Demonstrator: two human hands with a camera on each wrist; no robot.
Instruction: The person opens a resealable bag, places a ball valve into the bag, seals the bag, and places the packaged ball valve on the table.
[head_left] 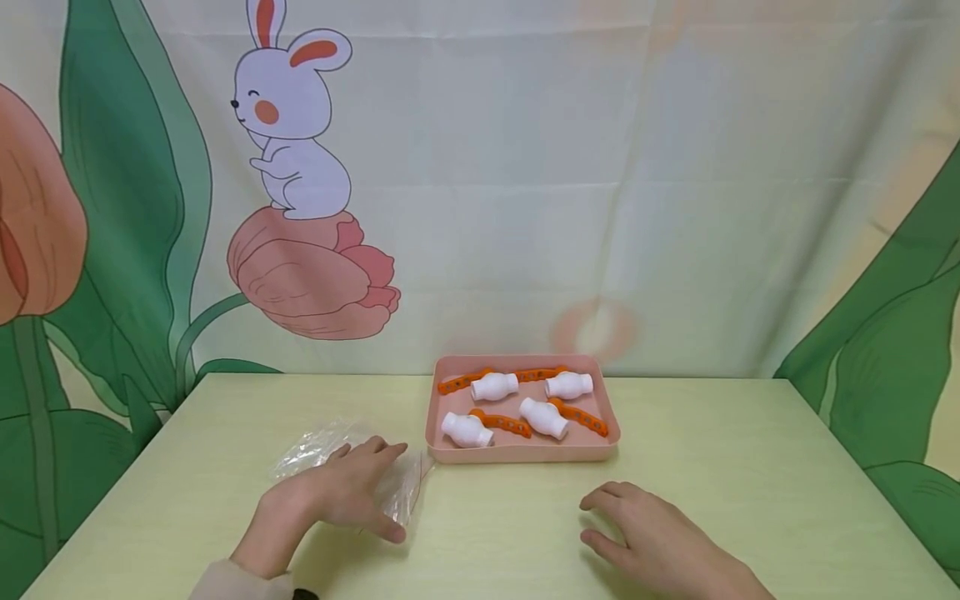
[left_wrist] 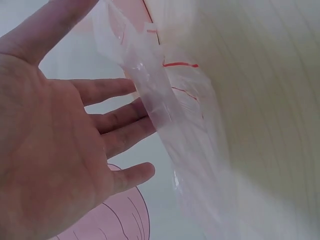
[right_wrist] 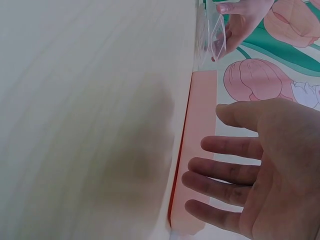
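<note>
My left hand [head_left: 352, 487] is spread over a pile of clear plastic zip bags [head_left: 408, 487] on the table, left of the pink tray. In the left wrist view its fingers [left_wrist: 120, 122] are extended, with the tips right at the bag plastic [left_wrist: 167, 107], which has red seal lines. My right hand [head_left: 652, 533] hovers over the table to the front right of the tray, holding nothing, fingers apart and loosely bent. Several white plastic ball valves [head_left: 495, 387] with orange handles [head_left: 581, 417] lie in the tray.
The pink tray [head_left: 525, 454] stands at the back middle of the pale wooden table [head_left: 510, 533], close to the hanging cloth backdrop [head_left: 487, 208] printed with a rabbit and tulips. Part of the bag pile reaches the tray's left front corner.
</note>
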